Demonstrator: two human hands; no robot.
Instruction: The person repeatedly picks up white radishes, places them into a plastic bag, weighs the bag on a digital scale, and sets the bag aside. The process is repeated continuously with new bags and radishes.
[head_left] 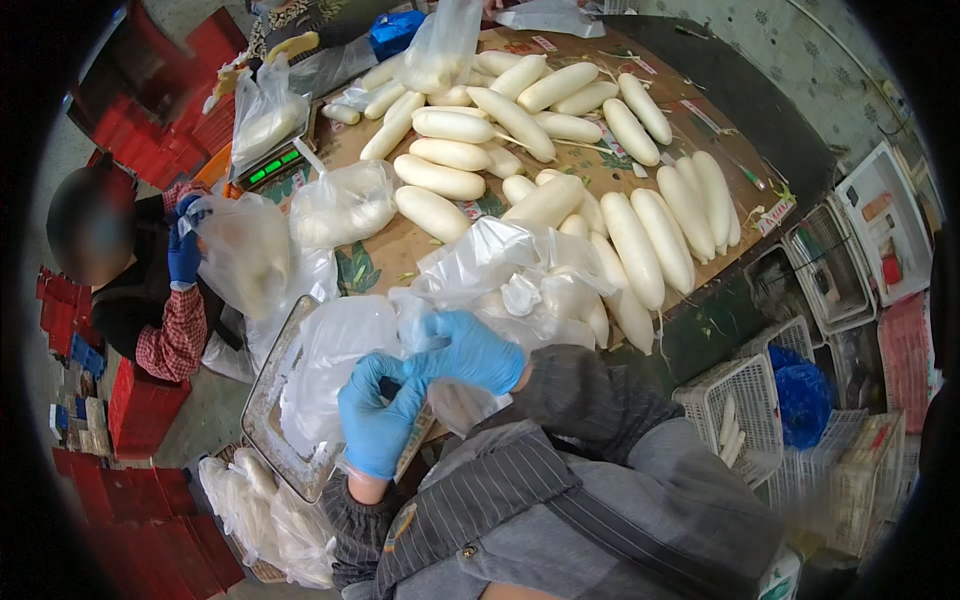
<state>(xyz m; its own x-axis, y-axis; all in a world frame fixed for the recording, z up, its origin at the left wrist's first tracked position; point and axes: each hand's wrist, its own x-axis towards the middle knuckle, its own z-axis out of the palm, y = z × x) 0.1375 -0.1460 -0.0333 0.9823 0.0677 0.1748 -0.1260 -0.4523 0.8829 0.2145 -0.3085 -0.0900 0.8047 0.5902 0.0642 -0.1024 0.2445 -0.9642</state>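
Note:
My left hand [378, 418] and my right hand [470, 350], both in blue gloves, meet in front of my chest. Their fingers are closed and touch each other. Clear plastic bags [345, 350], lying over a worn metal tray [262, 395], reach up to the fingers of my right hand. What the left fingers pinch, if anything, is hidden. Just beyond my right hand, a filled clear bag [520, 290] rests on the table. Long white radishes [632, 250] lie past it in rows and heaps.
Across the cardboard-covered table [358, 268], a scale [272, 170] with a green display carries a bagged load. At left, a person in blue gloves [185, 240] holds a filled bag. Bagged goods [270, 510] fill a basket at lower left. White crates [735, 400] stand at right.

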